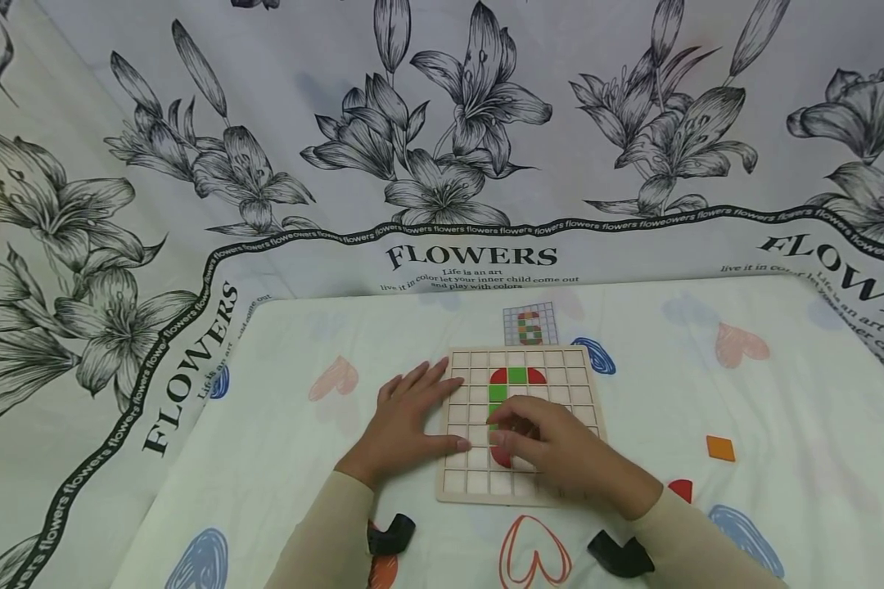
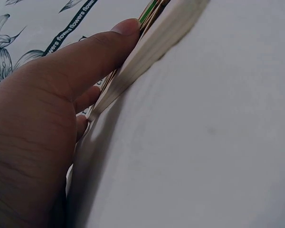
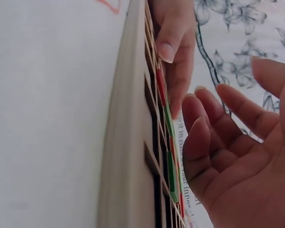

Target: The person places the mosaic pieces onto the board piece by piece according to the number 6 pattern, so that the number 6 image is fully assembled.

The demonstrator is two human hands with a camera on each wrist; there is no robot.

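A wooden grid board lies on the cloth, holding red rounded pieces and green square pieces in some cells. My left hand rests at the board's left edge, fingers spread and thumb lying over the grid; the left wrist view shows this thumb at the edge. Over the middle of the board is my right hand, its fingertips near the left column of pieces. In the right wrist view the right hand has loosely bent fingers with no piece visible between them. It covers part of the grid.
Behind the board lies a small pattern card. An orange piece and a red piece lie on the cloth to the right. Black straps show near both wrists. A flower-printed curtain hangs behind.
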